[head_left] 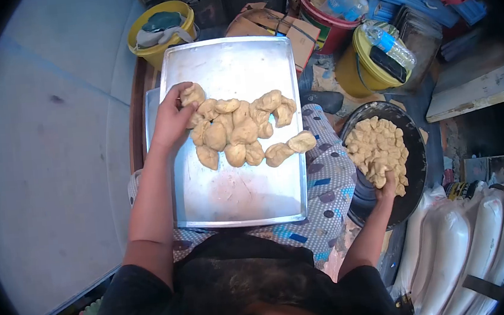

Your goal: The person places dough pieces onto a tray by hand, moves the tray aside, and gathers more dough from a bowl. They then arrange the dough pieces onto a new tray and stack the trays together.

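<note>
A metal tray (241,200) rests on my lap, over a patterned cloth (326,181). Several pale brown dough pieces (241,131) lie clustered across the tray's middle. My left hand (171,119) is at the left end of that cluster, fingers curled around one dough piece (192,94). At the right stands a dark round pan (415,161) heaped with more dough pieces (376,146). My right hand (388,187) reaches into the near side of that heap, fingers closed among the pieces.
Behind the tray stand a yellow bucket (160,27), a cardboard box (288,25), a red bucket (330,24) and a second yellow bucket (364,63) with plastic bottles on top. White filled sacks (470,252) lie at the lower right. Pale concrete floor (47,145) is on the left.
</note>
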Demonstrator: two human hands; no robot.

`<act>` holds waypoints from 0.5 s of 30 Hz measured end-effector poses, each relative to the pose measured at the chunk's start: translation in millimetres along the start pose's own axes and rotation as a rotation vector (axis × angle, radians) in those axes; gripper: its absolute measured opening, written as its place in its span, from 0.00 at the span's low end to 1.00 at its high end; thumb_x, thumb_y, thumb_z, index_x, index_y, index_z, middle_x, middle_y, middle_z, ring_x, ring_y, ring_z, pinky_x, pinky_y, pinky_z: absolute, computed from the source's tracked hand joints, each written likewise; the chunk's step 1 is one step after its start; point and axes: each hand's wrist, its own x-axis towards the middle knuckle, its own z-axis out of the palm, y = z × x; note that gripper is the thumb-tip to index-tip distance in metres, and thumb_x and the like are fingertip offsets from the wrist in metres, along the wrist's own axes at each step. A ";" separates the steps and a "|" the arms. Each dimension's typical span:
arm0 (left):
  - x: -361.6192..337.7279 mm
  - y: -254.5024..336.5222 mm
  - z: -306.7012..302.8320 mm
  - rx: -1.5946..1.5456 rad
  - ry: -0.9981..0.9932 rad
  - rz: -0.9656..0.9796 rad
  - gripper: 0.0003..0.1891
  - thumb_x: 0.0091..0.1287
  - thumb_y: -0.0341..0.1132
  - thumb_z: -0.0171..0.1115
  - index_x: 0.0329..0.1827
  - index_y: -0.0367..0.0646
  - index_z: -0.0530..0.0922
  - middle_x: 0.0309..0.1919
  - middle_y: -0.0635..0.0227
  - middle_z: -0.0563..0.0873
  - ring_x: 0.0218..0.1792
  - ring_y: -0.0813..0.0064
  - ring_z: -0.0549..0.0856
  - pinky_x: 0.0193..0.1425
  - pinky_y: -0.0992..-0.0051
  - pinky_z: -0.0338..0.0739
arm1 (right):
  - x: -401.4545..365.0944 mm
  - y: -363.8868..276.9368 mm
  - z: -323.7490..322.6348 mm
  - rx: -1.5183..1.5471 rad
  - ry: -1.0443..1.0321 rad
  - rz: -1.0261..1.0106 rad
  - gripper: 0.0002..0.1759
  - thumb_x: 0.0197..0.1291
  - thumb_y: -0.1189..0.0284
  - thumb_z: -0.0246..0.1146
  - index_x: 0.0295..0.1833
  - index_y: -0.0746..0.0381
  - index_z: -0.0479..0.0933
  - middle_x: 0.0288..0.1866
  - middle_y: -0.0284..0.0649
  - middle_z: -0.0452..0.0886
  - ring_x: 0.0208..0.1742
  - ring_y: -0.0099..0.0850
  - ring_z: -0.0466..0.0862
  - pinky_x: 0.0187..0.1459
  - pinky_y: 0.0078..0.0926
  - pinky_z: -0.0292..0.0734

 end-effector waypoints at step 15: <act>-15.0 -17.9 -32.4 0.474 0.269 0.221 0.13 0.56 0.29 0.64 0.43 0.35 0.76 0.43 0.51 0.82 0.47 0.48 0.79 0.54 0.63 0.74 | -216.0 -8.5 394.6 -1.486 -1.368 -0.751 0.17 0.51 0.64 0.67 0.47 0.57 0.80 0.50 0.41 0.78 0.54 0.41 0.79 0.49 0.36 0.77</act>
